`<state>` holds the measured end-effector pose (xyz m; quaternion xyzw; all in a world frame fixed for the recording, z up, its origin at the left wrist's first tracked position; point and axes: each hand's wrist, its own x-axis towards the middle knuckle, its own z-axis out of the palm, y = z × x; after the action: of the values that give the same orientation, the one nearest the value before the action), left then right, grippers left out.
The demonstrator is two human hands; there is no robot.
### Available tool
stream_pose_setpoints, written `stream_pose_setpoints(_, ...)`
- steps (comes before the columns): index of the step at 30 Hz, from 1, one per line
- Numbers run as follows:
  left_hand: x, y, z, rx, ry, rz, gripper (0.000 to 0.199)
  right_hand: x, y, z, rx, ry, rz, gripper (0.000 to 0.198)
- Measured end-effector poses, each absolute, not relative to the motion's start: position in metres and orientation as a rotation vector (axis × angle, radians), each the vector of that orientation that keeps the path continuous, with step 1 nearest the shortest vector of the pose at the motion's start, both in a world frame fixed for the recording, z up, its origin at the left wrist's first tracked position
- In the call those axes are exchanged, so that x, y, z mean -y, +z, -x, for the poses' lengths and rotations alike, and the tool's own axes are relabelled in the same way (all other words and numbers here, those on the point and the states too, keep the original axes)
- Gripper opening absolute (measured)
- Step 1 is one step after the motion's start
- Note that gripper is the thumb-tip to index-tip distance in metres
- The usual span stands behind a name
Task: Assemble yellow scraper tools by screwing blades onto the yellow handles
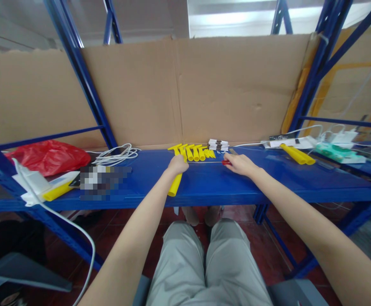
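Yellow handle (174,187) juts nearward from the gripping left hand (178,164) — right hand (240,165) clasps red tool (225,162).

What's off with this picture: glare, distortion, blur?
Head view: pale glare above the cardboard panel; blue posts splaying outward, likely lens distortion; a mosaic patch over the blue shelf at left; the red item in the right hand too small to identify.

Probably a small workshop or assembly station: a blue metal rack (147,176) serves as bench, with matching yellow pieces (201,154) lined up on it, cardboard sheets (134,93) behind it and seemingly tiled floor (236,213) below it.
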<state>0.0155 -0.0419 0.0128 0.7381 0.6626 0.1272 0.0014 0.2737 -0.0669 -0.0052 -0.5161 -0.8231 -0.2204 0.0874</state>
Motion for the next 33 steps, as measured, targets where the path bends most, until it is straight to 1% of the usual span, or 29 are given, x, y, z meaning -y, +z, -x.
stream_pose_setpoints(4, 0.040, 0.014, -0.022, -2.091, 0.375, -2.322, 0.038, 0.066, -0.005, -0.275, 2.451, -0.666, 1.530, 0.019)
stream_pose_setpoints(11, 0.040, 0.016, -0.028, -2.128, 0.355, -2.285, 0.039, 0.067, -0.006, -0.275, 2.448, -0.624, 1.544, 0.028)
stream_pose_setpoints(20, 0.040, 0.016, -0.024, -2.102, 0.364, -2.308, 0.039, 0.069, -0.004, -0.271, 2.422, -0.662, 1.547, 0.019)
stream_pose_setpoints(28, 0.039, 0.014, -0.022, -2.111, 0.399, -2.295, 0.038, 0.067, -0.008, -0.272, 2.474, -0.569, 1.528, 0.027)
stream_pose_setpoints(33, 0.038, 0.015, -0.022, -2.133, 0.367, -2.279, 0.037, 0.067, -0.007, -0.271, 2.467, -0.510, 1.574, 0.024)
